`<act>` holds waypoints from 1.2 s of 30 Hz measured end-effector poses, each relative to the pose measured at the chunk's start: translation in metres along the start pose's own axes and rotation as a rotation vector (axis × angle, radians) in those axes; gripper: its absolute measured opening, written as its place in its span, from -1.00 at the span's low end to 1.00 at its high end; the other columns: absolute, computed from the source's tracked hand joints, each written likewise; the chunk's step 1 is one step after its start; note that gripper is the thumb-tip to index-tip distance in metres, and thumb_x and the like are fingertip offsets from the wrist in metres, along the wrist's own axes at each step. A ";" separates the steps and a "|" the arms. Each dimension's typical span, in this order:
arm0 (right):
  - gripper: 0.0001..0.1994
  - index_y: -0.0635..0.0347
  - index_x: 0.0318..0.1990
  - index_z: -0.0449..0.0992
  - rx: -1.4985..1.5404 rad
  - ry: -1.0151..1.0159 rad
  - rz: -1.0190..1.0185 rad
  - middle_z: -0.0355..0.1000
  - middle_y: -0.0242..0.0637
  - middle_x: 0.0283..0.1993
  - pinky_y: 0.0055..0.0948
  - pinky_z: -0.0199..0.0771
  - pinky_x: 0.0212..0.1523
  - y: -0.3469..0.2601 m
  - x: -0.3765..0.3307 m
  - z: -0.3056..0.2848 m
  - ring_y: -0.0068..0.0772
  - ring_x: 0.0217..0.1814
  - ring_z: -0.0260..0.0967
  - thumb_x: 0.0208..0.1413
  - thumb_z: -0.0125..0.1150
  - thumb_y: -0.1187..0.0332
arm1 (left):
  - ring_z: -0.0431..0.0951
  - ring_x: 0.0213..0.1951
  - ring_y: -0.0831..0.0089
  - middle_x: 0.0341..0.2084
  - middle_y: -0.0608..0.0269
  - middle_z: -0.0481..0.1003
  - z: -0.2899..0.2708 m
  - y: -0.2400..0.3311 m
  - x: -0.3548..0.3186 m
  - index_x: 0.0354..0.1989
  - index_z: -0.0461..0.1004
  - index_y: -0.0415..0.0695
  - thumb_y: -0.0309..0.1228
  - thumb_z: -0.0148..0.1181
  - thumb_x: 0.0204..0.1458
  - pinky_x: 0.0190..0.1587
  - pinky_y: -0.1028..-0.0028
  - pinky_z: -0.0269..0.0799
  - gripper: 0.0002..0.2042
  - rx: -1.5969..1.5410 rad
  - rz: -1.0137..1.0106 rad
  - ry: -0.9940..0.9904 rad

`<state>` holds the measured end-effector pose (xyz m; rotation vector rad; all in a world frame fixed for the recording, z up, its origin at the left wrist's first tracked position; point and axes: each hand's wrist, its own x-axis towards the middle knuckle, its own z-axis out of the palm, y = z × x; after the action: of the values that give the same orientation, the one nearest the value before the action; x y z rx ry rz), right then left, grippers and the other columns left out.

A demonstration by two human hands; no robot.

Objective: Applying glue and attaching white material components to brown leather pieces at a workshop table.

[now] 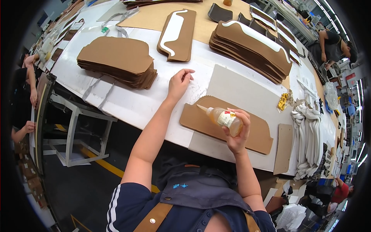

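Observation:
My right hand point(237, 129) grips a small clear glue bottle point(222, 117) with a pointed nozzle aimed left, held over a flat brown cut piece point(255, 133) lying on a grey board point(239, 87). My left hand point(179, 83) hovers over the white table point(127, 104) just left of the board, fingers loosely curled, holding nothing.
A stack of brown cut pieces point(118, 62) lies far left. Brown pieces with white strips form a small pile point(177, 34) and a taller stack point(251, 50) behind. White foam strips point(309, 135) lie at right, beside a small brown panel point(284, 149). Other people work at left point(27, 92) and far right point(332, 46).

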<state>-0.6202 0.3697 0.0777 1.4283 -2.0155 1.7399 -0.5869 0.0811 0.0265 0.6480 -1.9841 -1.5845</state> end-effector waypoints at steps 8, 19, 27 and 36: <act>-0.38 0.19 0.24 0.31 0.045 -0.006 0.011 0.32 0.01 0.19 -0.09 0.51 0.23 -0.006 -0.008 0.006 -0.01 0.22 0.46 0.04 0.50 0.50 | 0.51 -0.28 0.62 -0.34 0.34 0.60 -0.001 0.000 0.000 0.03 0.60 -0.20 -0.45 0.02 0.34 -0.11 0.54 0.46 -0.75 -0.004 -0.007 -0.005; -0.32 0.19 0.25 0.30 0.009 -0.032 -0.119 0.33 0.02 0.21 -0.06 0.55 0.23 -0.014 -0.012 0.033 0.04 0.25 0.46 -0.01 0.56 0.49 | 0.48 -0.27 0.64 -0.32 0.37 0.58 -0.002 -0.004 0.003 0.05 0.60 -0.20 -0.43 0.03 0.37 -0.12 0.58 0.43 -0.75 -0.071 0.006 -0.010; -0.43 0.20 0.34 0.30 0.759 0.602 0.658 0.43 -0.13 0.24 -0.17 0.54 0.22 -0.022 -0.004 -0.013 -0.13 0.26 0.46 0.46 -0.01 -0.09 | 0.42 -0.27 0.71 -0.31 0.44 0.56 -0.006 -0.001 0.003 0.09 0.58 -0.17 -0.39 0.02 0.39 -0.15 0.63 0.36 -0.74 -0.261 -0.056 -0.001; -0.33 0.20 0.37 0.35 0.392 0.972 0.620 0.43 -0.15 0.30 -0.19 0.26 0.41 0.004 -0.085 -0.186 -0.25 0.33 0.37 0.48 -0.23 -0.21 | 0.42 -0.28 0.72 -0.32 0.44 0.55 -0.010 -0.009 0.006 0.08 0.58 -0.21 -0.42 0.03 0.39 -0.21 0.66 0.37 -0.75 -0.189 -0.037 -0.003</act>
<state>-0.6626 0.5699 0.0843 -0.1727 -1.6277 2.4466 -0.5846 0.0682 0.0201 0.6099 -1.8056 -1.7701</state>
